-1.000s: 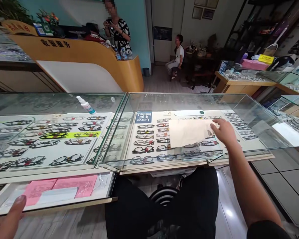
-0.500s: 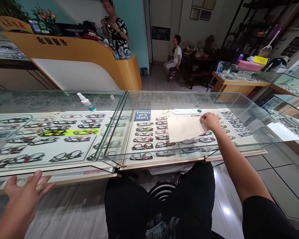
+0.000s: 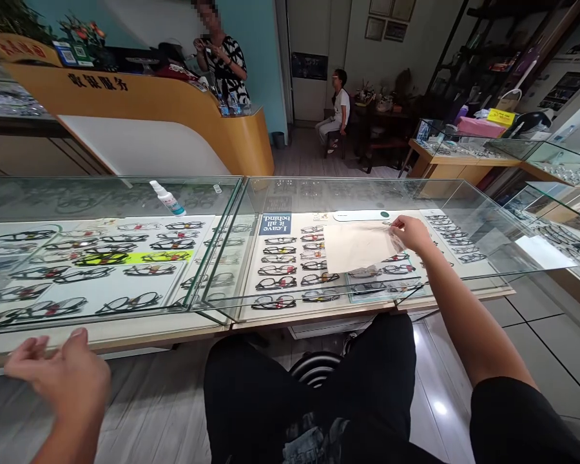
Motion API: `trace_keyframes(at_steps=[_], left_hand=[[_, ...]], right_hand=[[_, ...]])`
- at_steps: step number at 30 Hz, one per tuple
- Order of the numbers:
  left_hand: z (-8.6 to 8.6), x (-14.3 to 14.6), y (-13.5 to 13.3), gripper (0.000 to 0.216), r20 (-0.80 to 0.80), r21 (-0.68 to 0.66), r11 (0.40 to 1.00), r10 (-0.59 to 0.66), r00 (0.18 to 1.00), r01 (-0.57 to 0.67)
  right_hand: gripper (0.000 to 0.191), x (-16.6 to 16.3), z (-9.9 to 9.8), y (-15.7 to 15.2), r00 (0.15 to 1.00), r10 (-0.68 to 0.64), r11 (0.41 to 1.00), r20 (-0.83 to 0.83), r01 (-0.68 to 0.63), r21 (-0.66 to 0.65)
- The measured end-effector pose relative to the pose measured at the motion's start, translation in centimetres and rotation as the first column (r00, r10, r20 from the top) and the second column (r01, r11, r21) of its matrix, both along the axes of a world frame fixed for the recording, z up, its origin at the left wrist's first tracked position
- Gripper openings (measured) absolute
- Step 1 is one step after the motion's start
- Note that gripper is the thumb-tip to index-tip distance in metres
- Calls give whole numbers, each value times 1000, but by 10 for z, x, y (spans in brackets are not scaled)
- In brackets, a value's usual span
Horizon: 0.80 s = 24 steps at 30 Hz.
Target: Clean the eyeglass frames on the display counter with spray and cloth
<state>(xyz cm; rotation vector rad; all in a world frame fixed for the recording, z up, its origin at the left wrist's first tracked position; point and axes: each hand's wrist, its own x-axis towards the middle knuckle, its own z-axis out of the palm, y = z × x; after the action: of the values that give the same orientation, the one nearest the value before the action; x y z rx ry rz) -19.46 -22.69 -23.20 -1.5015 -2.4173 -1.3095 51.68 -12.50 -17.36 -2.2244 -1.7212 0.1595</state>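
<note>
My right hand [image 3: 410, 235] is above the glass top of the right display case [image 3: 290, 187], its thumb and fingertips pinched on the right edge of a thin beige cloth [image 3: 357, 248]. The cloth lies spread out and covers some of the eyeglasses beneath the glass. My left hand [image 3: 62, 370] is low at the left, beside the wooden front edge of the left display case [image 3: 140, 336]. Its fingers are half curled and apart from the thumb, with nothing seen in them. Rows of eyeglasses [image 3: 276, 283] fill both cases.
A white spray bottle [image 3: 168, 197] is on the left case. White paper [image 3: 546, 251] lies at the right end. Beyond are a wooden cashier counter [image 3: 246, 138] with a person [image 3: 225, 61] behind it, and a seated person [image 3: 338, 106]. A round black stool [image 3: 316, 368] is between my knees.
The dark-edged panel that stuck out under the left case no longer shows. My left hand has turned and its spread fingers have curled. My right hand stays at the cloth.
</note>
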Motion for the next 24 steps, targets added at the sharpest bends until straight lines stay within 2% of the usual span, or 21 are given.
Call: trace_keyframes(at_steps=[1, 3, 5, 6, 7, 9, 11, 12, 13, 15, 18, 20, 24], left_hand=[[4, 14, -3, 64, -2, 81, 996, 32, 999, -32], [22, 52, -3, 68, -74, 285, 955, -66, 995, 85], [47, 105, 9, 47, -190, 379, 856, -301, 935, 352], [60, 136, 20, 30, -263, 363, 785, -431, 863, 503], [72, 169, 33, 19, -334, 285, 705, -561, 757, 649], [91, 241, 65, 25, -411, 5, 507, -785, 464, 862], [97, 311, 101, 41, -375, -292, 320, -905, 200, 901], [96, 341, 118, 48, -348, -409, 247, -932, 100, 879], [93, 366, 133, 56, -327, -490, 210, -944, 45, 846], [82, 399, 158, 69, -274, -629, 160, -961, -24, 761], [62, 411, 178, 90, -223, -722, 126, -973, -57, 680], [52, 404, 182, 103, -230, -713, 152, -973, -22, 685], [43, 383, 187, 117, -235, -700, 253, -965, 119, 667]], right_hand=[[18, 4, 1, -7, 1000, 16, 1000, -17, -16, 17], [19, 14, 2, -20, 997, 56, 996, -47, -53, 66], [19, 22, 2, -27, 994, 95, 988, -47, -89, 126], [19, 24, 1, -27, 994, 107, 983, -30, -101, 150], [18, 25, 0, -25, 994, 110, 980, -5, -108, 166], [19, 24, -2, -15, 994, 102, 980, 45, -108, 167], [19, 20, -4, -2, 993, 102, 983, 67, -111, 148], [19, 18, -5, 5, 992, 104, 984, 74, -113, 137], [18, 16, -6, 10, 991, 107, 985, 82, -117, 126], [17, 14, -7, 17, 988, 119, 986, 102, -130, 108], [17, 14, -7, 18, 980, 153, 981, 131, -166, 96], [20, 16, -5, 15, 974, 172, 977, 144, -187, 97], [24, 20, 2, 3, 965, 213, 968, 156, -230, 101]])
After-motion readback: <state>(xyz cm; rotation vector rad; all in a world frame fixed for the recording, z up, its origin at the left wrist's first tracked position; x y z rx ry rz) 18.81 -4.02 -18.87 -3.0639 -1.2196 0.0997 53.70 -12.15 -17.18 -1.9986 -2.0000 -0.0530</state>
